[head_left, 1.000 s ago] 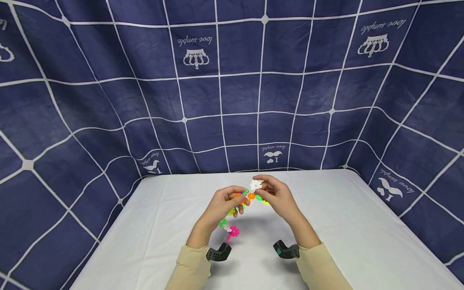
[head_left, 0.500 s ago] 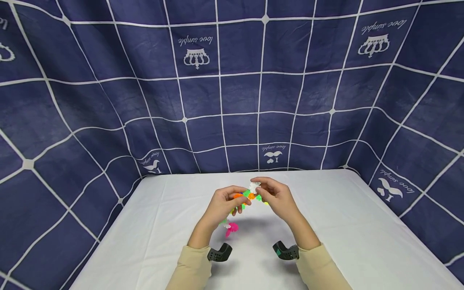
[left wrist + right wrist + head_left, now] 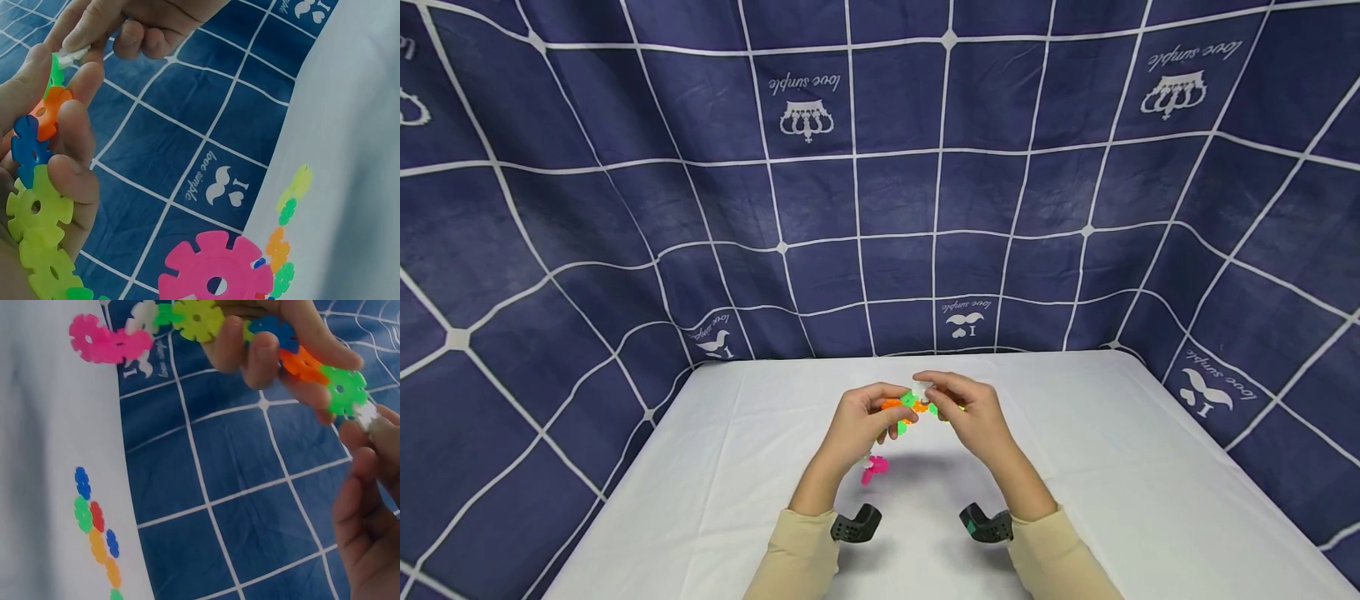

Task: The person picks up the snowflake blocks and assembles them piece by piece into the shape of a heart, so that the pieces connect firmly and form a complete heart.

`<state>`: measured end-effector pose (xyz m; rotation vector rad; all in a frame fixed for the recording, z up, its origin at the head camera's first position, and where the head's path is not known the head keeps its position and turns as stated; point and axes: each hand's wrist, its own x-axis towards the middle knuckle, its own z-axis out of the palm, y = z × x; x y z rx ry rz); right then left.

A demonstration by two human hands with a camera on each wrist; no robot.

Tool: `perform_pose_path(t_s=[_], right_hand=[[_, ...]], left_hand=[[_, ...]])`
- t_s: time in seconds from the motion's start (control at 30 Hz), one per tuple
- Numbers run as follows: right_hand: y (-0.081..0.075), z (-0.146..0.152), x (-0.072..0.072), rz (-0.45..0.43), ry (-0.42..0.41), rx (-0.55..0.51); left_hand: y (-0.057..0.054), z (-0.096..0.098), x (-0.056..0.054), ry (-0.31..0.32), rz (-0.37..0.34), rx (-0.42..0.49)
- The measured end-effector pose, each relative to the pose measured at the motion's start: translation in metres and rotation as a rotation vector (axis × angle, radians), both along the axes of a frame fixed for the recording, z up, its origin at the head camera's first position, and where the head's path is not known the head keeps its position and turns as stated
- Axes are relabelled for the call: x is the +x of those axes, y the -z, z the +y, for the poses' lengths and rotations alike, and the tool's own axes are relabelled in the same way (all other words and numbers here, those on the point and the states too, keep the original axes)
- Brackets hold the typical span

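My left hand (image 3: 868, 421) grips a chain of interlocking plastic snowflake discs. In the right wrist view it runs from pink discs (image 3: 87, 337) through a white and a yellow disc (image 3: 197, 319) to blue (image 3: 273, 332), orange (image 3: 303, 364) and a green disc (image 3: 345, 389) at the far end. Thumb and fingers of my right hand (image 3: 966, 408) pinch a white disc (image 3: 365, 415) right at the green disc's edge. The pink end hangs below my left hand, and the fingers hide part of the chain.
Several more discs, among them green (image 3: 83, 512), red (image 3: 97, 515) and blue ones (image 3: 82, 482), lie in a row on the white tabletop (image 3: 1150, 467) beyond my hands. A dark blue checked curtain (image 3: 895, 200) surrounds the table at the back and sides.
My right hand has moved left and slightly down, bringing the white disc from apart to the chain's green end. The pink end has shifted up and left a little; my left hand stays nearly still.
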<state>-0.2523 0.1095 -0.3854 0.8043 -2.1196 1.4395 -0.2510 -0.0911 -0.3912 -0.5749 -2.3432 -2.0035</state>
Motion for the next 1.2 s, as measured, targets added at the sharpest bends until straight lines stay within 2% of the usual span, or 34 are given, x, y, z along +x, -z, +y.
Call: perform_pose_path(t_s=[0.4, 0.7, 0.97, 1.2], right_hand=[[0.0029, -0.008, 0.0008, 0.139, 0.092, 0.006], [0.004, -0.009, 0.001, 0.17, 0.052, 0.0], [0.0015, -0.004, 0.0006, 0.121, 0.028, 0.042], [0.003, -0.005, 0.0006, 0.027, 0.052, 0.09]], left_hand=[[-0.002, 0.0005, 0.0021, -0.059, 0.068, -0.012], [-0.0047, 0.0004, 0.0038, -0.055, 0.087, -0.023], [-0.0042, 0.0002, 0.003, 0.023, 0.049, -0.042], [-0.0035, -0.0046, 0.0009, 0.023, 0.052, -0.102]])
